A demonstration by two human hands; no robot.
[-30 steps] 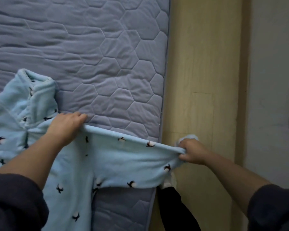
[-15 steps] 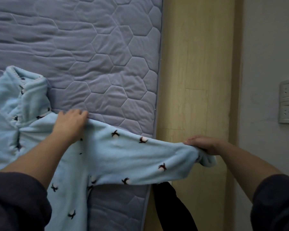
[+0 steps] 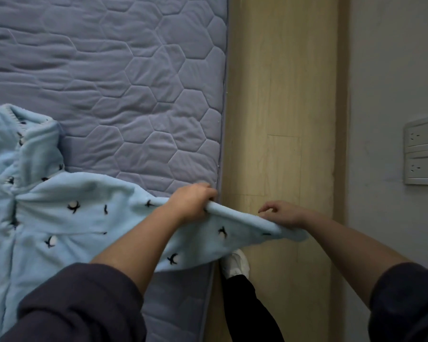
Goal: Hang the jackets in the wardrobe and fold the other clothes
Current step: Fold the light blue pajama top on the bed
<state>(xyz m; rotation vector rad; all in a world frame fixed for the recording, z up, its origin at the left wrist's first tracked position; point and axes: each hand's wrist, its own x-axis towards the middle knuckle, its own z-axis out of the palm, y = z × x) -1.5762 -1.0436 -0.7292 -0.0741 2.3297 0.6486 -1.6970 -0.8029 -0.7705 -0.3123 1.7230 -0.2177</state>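
Wall sockets (image 3: 421, 154) at 3 o'clock, wood floor (image 3: 282, 95) beside the mattress (image 3: 134, 70); white shoe (image 3: 235, 265) at 5, half under the sleeve (image 3: 232, 233). Pale-blue fleece top (image 3: 84, 218) lies at 8 on the mattress, sleeve pulled past its edge. Left grip (image 3: 193, 203) clenches the sleeve; right grip (image 3: 282, 214) over the cuff (image 3: 294, 235), hold unclear. Fluffy pile, hex-quilted mattress.

Two hands (image 3: 192, 202) (image 3: 283, 215), apparently one garment (image 3: 89, 218)

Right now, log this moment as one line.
top: lying on mattress, sleeve stretched past its edge | left hand: grips sleeve | right hand: over sleeve end, grip unclear | fold: not yet done
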